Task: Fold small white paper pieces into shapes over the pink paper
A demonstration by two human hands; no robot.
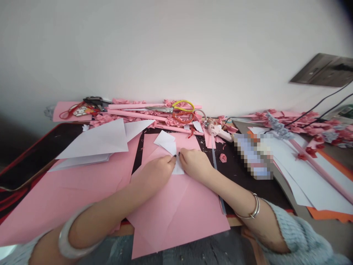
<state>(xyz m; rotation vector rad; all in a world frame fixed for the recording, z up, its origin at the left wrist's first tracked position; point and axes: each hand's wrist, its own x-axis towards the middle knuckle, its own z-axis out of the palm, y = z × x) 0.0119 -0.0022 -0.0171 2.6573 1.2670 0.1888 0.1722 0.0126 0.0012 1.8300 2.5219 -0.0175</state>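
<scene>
My left hand (159,168) and my right hand (194,163) meet over the middle of the table, both with curled fingers. Between them is a small piece of white paper (179,168), pinched at its edges by both hands. Part of it is hidden under my fingers. Just behind lies another white paper piece (164,138) with folded-looking edges; whether the two are joined I cannot tell. Beneath everything, sheets of pink paper (193,206) overhang the table's front edge.
White sheets (96,141) lie on pink paper at left. Along the wall are pink paper flower sticks (138,115), yellow-handled scissors (183,106) and a glue gun (217,131). A clear ruler (214,158) and a pink paper rose (223,158) lie right of my hands.
</scene>
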